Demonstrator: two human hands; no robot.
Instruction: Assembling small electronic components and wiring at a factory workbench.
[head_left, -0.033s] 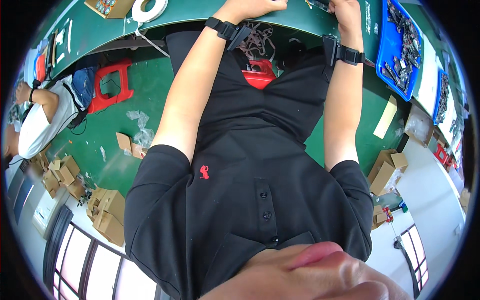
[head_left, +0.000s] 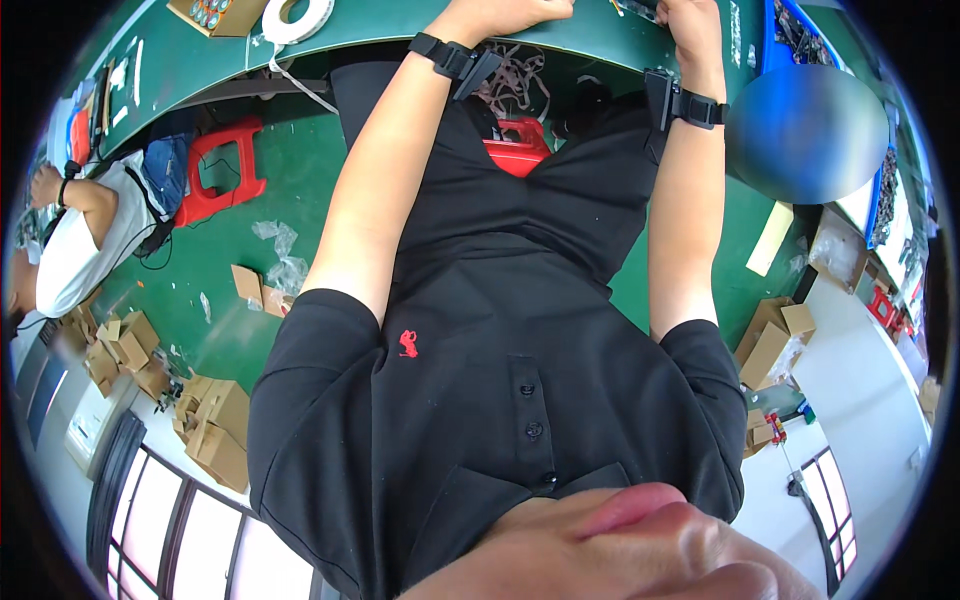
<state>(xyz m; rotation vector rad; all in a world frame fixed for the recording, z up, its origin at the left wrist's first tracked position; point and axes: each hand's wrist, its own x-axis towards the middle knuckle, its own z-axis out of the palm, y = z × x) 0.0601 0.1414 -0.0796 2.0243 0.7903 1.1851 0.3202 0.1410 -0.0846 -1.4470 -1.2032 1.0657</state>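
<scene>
Both hands are at the top edge of the head view, over the green tabletop [head_left: 600, 38], and partly cut off. My left hand [head_left: 508, 14] points inward with its visible thumb side curled. Whatever lies in its fingers is out of the picture. My right hand [head_left: 690, 18] is closed, with a small dark, shiny thing [head_left: 644, 9] at its fingertips that is too cut off to name. A few thin, pale and orange bits [head_left: 617, 8] lie between the hands. Each wrist wears a black strap with a black block.
A roll of white tape [head_left: 297, 20] and an open carton of small cylinders [head_left: 210, 16] stand on the table's left. A blue tray [head_left: 768, 45] of small dark packets is at right, partly covered by a round blur. Red stool [head_left: 255, 150], cartons [head_left: 215, 430] and another person [head_left: 95, 240] are around.
A round blurred patch now covers the lower part of the blue tray at the right. My hands and arms show no visible movement.
</scene>
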